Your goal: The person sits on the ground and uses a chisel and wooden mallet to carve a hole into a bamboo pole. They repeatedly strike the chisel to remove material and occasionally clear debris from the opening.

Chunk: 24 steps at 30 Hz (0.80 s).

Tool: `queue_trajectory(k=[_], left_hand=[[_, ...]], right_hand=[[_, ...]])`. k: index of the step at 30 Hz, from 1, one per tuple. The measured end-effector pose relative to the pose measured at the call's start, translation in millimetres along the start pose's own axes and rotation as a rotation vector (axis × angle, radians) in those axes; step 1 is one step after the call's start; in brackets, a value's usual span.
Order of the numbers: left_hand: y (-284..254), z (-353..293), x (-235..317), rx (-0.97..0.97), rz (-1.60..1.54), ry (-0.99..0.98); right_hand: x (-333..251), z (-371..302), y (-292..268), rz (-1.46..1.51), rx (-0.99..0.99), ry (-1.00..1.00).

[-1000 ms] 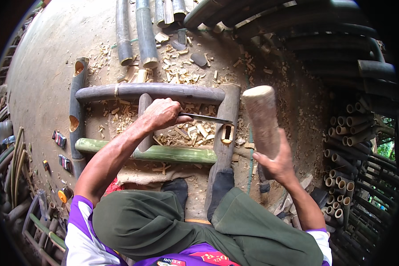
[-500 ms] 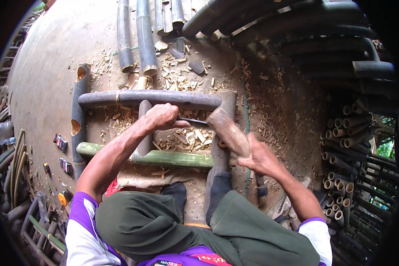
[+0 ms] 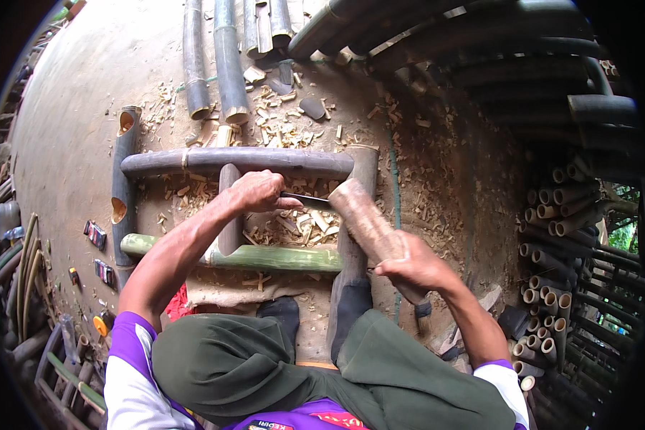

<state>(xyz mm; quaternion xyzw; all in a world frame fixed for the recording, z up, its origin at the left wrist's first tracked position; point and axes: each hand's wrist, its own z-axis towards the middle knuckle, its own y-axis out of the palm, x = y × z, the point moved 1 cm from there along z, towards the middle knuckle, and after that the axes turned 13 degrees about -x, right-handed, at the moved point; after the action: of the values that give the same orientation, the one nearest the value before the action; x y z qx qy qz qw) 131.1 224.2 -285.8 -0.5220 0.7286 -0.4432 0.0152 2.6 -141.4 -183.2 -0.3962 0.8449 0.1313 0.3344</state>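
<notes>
My left hand [image 3: 259, 191] is closed around a chisel, its grip hidden in the fist. The dark blade [image 3: 308, 201] points right toward the thick bamboo post [image 3: 352, 247]; its tip is hidden behind the mallet. A rough wooden mallet [image 3: 365, 219] is in my right hand [image 3: 417, 264], its head end over the post by the blade. The post belongs to a bamboo frame, joined by a dark upper rail [image 3: 244, 161] and a green lower rail [image 3: 283, 258]. A short upright piece [image 3: 231, 222] stands between the rails, beside my left wrist.
Wood chips [image 3: 312, 228] lie inside the frame and beyond it. A notched bamboo pole [image 3: 124, 165] crosses the frame's left end. Loose poles [image 3: 231, 64] lie at the far side. Cut bamboo [image 3: 552, 301] is stacked on the right. Small packs [image 3: 95, 234] lie on the left floor.
The mallet has tilted slightly and slid a little lower with my right hand, showing more of its lower end. My left hand keeps the chisel in nearly the same place.
</notes>
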Motion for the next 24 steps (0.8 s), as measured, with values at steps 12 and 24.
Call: queue_trajectory(k=[12, 24], left_hand=[[19.5, -25.2, 72.4, 0.219, -0.272, 0.106], [12.3, -2.7, 64.6, 0.167, -0.122, 0.01]], right_hand=[[-22.2, -52.2, -17.1, 0.483, 0.368, -0.181], [-15.5, -70.5, -9.4, 0.138, 0.468, -0.21]])
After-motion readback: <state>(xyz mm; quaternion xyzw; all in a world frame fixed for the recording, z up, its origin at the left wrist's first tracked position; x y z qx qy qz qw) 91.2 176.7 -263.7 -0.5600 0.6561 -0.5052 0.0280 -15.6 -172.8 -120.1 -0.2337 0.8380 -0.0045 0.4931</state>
